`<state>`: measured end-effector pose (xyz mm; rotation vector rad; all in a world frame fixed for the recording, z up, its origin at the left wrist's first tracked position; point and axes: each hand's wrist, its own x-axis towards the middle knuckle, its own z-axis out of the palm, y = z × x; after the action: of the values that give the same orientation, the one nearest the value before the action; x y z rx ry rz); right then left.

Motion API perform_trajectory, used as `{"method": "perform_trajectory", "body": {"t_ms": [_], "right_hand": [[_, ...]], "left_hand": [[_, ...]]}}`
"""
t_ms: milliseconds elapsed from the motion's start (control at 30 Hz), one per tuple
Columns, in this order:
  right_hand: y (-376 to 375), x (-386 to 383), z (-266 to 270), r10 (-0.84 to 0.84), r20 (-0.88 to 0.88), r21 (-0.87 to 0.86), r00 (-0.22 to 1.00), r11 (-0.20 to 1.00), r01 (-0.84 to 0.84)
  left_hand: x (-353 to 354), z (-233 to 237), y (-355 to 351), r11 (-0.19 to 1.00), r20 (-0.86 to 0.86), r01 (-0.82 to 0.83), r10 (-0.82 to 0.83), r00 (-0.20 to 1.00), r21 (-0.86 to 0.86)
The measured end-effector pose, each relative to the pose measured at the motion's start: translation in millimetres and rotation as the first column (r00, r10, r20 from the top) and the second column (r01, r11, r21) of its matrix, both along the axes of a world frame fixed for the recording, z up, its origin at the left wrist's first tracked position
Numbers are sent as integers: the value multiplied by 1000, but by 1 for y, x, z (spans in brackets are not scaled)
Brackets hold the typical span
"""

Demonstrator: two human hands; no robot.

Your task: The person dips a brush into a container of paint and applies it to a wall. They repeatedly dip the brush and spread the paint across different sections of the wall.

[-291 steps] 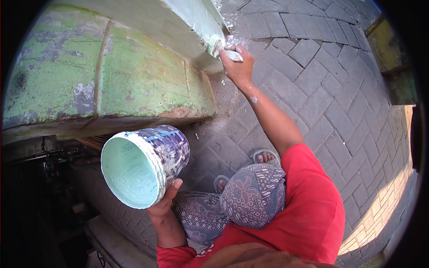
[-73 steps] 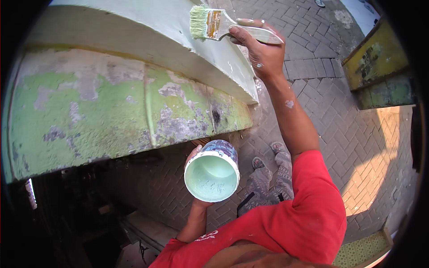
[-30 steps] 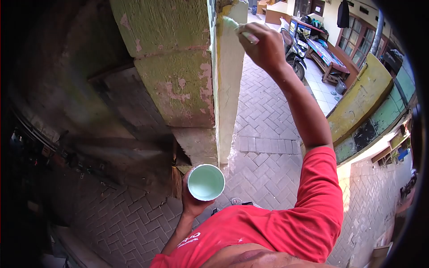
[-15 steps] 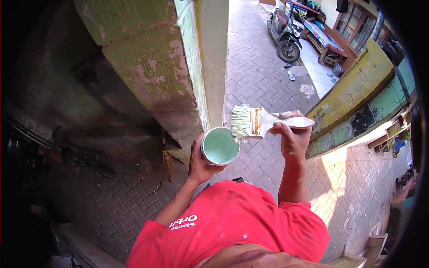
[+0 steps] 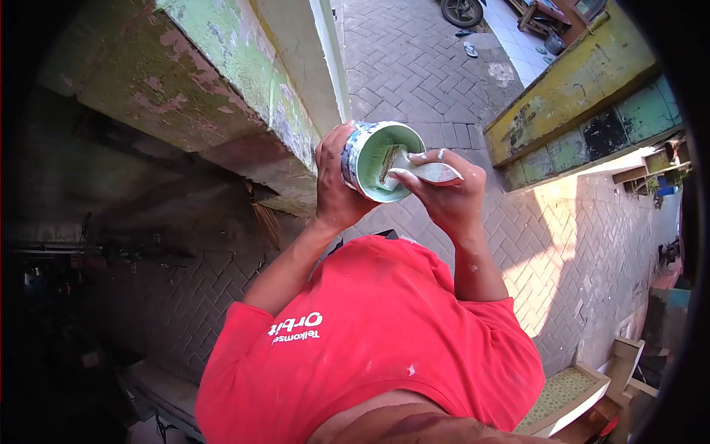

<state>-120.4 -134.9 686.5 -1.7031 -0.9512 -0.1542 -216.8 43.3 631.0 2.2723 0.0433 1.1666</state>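
Note:
A round paint can (image 5: pixel 355 159) with light green paint inside is tilted, its mouth facing right. My left hand (image 5: pixel 336 181) is wrapped round the can's left side. A wide brush (image 5: pixel 435 173) has its head inside the can, and the bristles are hidden there. My right hand (image 5: pixel 451 192) grips the brush by its pale handle at the can's rim. White paint marks show on the fingers of my right hand.
A wall corner with peeling green paint (image 5: pixel 222 81) stands close on the left. To the right is a low yellow wall (image 5: pixel 569 89). Grey paving (image 5: pixel 407 66) runs between them towards a motorbike wheel (image 5: pixel 462 10). Broom bristles (image 5: pixel 266 222) hang at lower left.
The brush has gone from above the can's right side into the can. Both hands have moved up in view, and the can is tilted more. The camera view has shifted.

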Motion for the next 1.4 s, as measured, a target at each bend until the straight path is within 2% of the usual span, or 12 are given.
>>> {"method": "perform_trajectory", "body": {"t_ms": [33,300,467,600,700,767,900,967,1100,1167,1233,1400], "right_hand": [[1,2,-2,-1,3,-73,1000,997,1],[0,24,-10,36,9,-79,999,996,-35],[-3,39,-23,106,-265,120,958,990,-76],[-9,51,-42,105,-322,87,941,993,-81],[-9,56,-73,195,-521,226,831,970,-86],[-8,56,-81,260,-743,331,617,944,1],[-17,62,-97,325,-778,318,537,942,-109],[-23,65,-108,352,-735,204,579,930,-305],[-29,57,-112,453,-779,280,433,870,-406],[-33,60,-122,459,-758,249,463,861,-445],[-35,57,-125,527,-602,206,600,829,-521],[-26,33,-121,344,-825,197,449,919,-341]], "left_hand": [[2,1,-1,998,20,-26,24,999,60],[15,-7,-10,995,1,-80,80,997,66],[22,-18,-15,992,-13,-123,124,992,39],[18,-35,-17,987,-130,-163,163,978,7],[13,-45,-22,977,-229,-214,206,952,-14],[11,-51,-28,972,-252,-231,216,943,-32],[1,-63,-40,962,-331,-266,233,915,-58],[-6,-69,-45,961,-362,-270,230,903,-63],[-25,-78,-51,940,-452,-331,261,853,-80],[-32,-80,-49,932,-449,-350,275,850,-93],[-39,-83,-46,934,-445,-348,278,851,-82],[-54,-82,-35,929,-466,-345,248,849,-134]]}}
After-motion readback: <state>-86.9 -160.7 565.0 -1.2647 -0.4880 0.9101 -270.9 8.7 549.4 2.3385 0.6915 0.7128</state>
